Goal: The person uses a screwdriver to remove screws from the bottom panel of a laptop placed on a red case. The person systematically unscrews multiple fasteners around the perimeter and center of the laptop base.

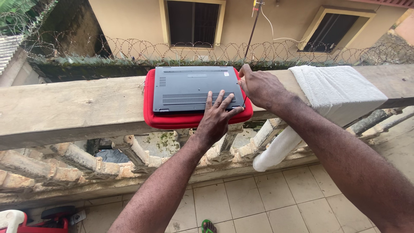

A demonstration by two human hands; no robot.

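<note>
- The concrete balcony rail (64, 108) serves as your worktop; it is narrow, with open balusters (129, 151) beneath and a drop beyond its far edge toward razor wire (129, 45) and a beige building wall (129, 17).
- The white towel (332, 88) is draped over the rail just to the right of your work, near your right forearm, one end hanging down toward the tiled floor (258, 203).
- The red padded sleeve (151, 116) lies across the rail as a cushion, its near edge overhanging the rail slightly.
- The dark grey laptop (189, 84) rests upside down on that sleeve, base panel and vent slots facing up.
- Your left hand (215, 116) is open, fingers spread flat on the near right part of the base, pinning the laptop down.
- Your right hand (258, 86) is closed around a thin dark tool, apparently a screwdriver (244, 101), whose tip meets the near right corner of the base, just beside your left fingertips.
- Judging by this, you are working a screw at that corner. The next move calls for steady downward pressure, a tool held straight, and the left palm kept firm.
- A loosened screw would be tiny, and the rail offers nowhere safe to catch it; it could roll off either edge.
- A green sandal (208, 225) and a red toy (26, 220) lie on the floor below, well apart from the work.
</note>
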